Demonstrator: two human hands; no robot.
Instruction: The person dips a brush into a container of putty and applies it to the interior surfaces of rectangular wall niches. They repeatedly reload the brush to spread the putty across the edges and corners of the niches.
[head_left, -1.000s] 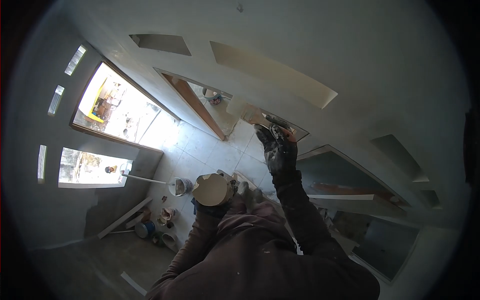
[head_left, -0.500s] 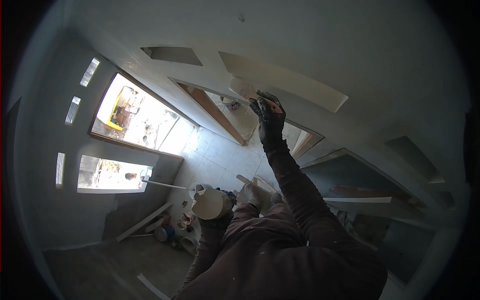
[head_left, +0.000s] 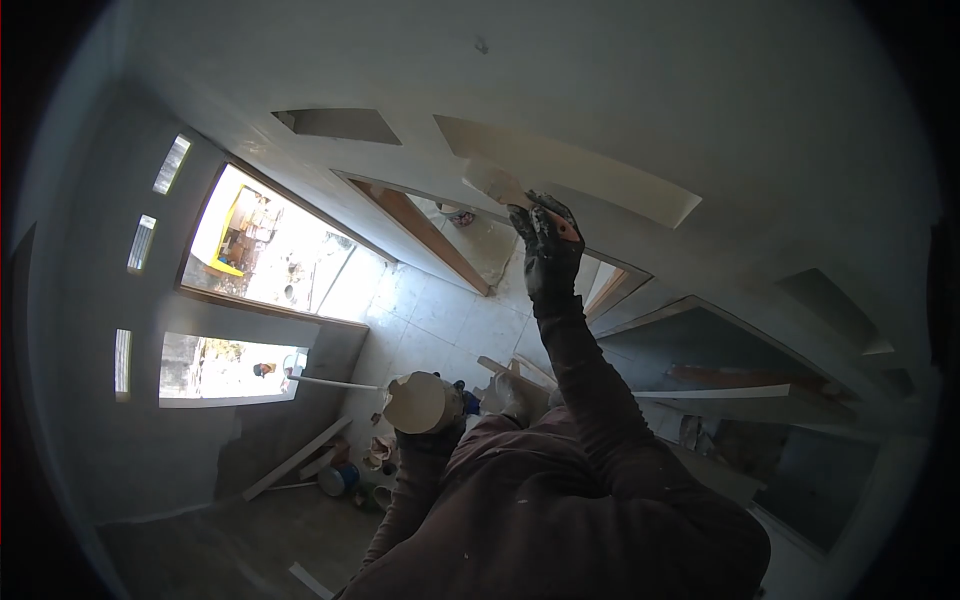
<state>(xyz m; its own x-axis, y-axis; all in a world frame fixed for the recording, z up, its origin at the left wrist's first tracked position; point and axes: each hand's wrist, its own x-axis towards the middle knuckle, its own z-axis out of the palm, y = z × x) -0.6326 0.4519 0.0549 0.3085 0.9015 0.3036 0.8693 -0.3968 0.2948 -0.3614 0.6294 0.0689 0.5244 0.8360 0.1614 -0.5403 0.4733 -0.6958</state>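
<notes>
A gloved right hand (head_left: 550, 240), curled rather than spread, gripped a brush (head_left: 497, 184) beside a wall niche (head_left: 615, 182), while the left hand (head_left: 433, 440) (mostly hidden beneath) held a round tub (head_left: 415, 403) above the tiled floor (head_left: 425, 315).

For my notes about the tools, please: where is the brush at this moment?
In the head view, the brush is at upper middle, in the gloved right hand, near the left end of the long pale niche in the wall.
</notes>
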